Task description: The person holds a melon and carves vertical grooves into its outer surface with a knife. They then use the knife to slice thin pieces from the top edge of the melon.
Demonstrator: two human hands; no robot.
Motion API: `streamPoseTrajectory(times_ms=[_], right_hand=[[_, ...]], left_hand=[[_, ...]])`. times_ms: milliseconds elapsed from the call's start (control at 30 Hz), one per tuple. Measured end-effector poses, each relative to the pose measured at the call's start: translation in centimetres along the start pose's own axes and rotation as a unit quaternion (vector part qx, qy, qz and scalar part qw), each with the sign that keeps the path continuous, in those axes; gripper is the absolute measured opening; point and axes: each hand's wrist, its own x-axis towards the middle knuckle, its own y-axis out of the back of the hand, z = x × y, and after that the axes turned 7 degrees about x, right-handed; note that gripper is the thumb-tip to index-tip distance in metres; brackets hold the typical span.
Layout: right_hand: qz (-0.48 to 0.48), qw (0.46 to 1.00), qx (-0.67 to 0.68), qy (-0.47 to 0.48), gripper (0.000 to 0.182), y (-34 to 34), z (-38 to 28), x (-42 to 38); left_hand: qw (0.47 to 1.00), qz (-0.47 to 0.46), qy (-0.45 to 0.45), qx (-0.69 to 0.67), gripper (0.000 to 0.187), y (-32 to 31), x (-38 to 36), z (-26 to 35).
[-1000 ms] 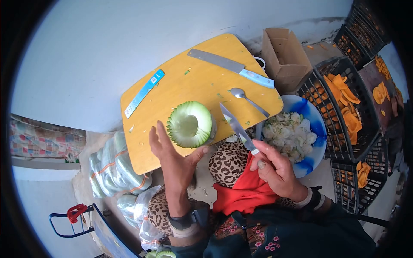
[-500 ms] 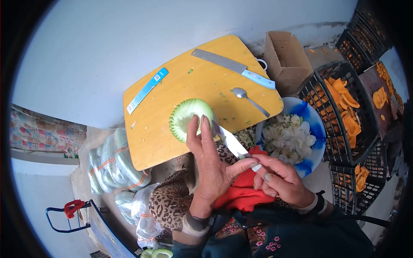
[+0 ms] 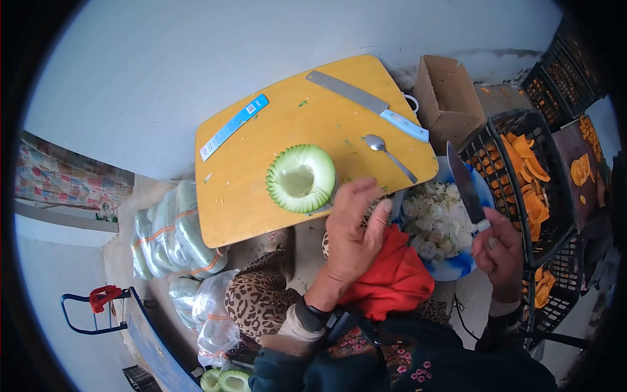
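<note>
A carved, hollowed green gourd (image 3: 321, 178) with a notched rim sits near the front edge of the yellow wooden table (image 3: 248, 189). To its lower right, my left hand (image 3: 353, 238) is off the gourd, fingers and thumb apart with nothing in them. My right hand (image 3: 501, 255) grips a small knife (image 3: 464, 183) by its white handle, the blade pointing up. The knife is over the right side of a blue-and-white basin (image 3: 484, 196) holding pale scraped pieces (image 3: 431, 219). A red cloth (image 3: 395, 274) lies over my lap.
On the table are a large blue-handled knife (image 3: 353, 93), a spoon (image 3: 395, 157) and a blue cardboard sleeve (image 3: 235, 126). At right stand a cardboard box (image 3: 447, 101) and black crates (image 3: 555, 189) with orange pieces. Wrapped gourds (image 3: 173, 232) lie at lower left.
My left hand has drawn back from the gourd, down and right. My right hand has moved right with the knife, bringing it away from the gourd to above the basin.
</note>
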Motion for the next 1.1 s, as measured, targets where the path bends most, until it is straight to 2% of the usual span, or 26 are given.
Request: streamPoseTrajectory(times_ms=[67, 100, 200, 333, 433, 533, 633, 733, 867, 1100], right_hand=[[0.036, 0.999, -0.025, 0.019, 0.05, -2.2, 0.5, 1.4], [0.01, 0.999, -0.052, -0.008, 0.049, -3.0, 0.3, 1.8], [-0.096, 0.985, -0.127, 0.07, 0.048, -5.9, 2.6, 2.9], [-0.146, 0.953, -0.223, 0.148, 0.047, -9.1, 3.9, 4.2], [-0.143, 0.941, -0.241, 0.192, 0.044, -10.4, 5.2, 4.9], [-0.152, 0.935, -0.249, 0.2, 0.044, -11.1, 5.4, 5.2], [-0.158, 0.923, -0.273, 0.223, 0.048, -11.7, 5.8, 5.4], [-0.154, 0.921, -0.28, 0.224, 0.048, -11.9, 6.4, 5.4], [-0.146, 0.917, -0.291, 0.229, 0.047, -12.4, 6.3, 5.4], [-0.129, 0.912, -0.308, 0.237, 0.046, -12.9, 6.5, 5.3]], left_hand=[[0.995, -0.084, -0.051, 0.009, 0.027, 0.4, -0.1, 0.1], [0.991, -0.105, -0.078, 0.011, 0.032, 0.2, -0.3, -0.1], [0.982, -0.041, -0.112, 0.149, 0.045, 1.4, -0.1, 0.7], [0.962, 0.167, -0.014, 0.217, 0.053, 4.4, 0.6, -0.8], [0.951, 0.235, 0.148, 0.139, 0.053, 5.9, 0.0, -3.5], [0.943, 0.23, 0.196, 0.141, 0.053, 5.7, -0.2, -4.9], [0.944, 0.224, 0.179, 0.165, 0.053, 4.4, 0.0, -5.9], [0.954, 0.216, 0.157, 0.134, 0.053, 3.4, 0.2, -7.9], [0.959, 0.223, 0.152, 0.088, 0.052, 3.1, 0.8, -8.2], [0.968, 0.199, 0.124, 0.085, 0.05, 3.1, 1.2, -8.0]])
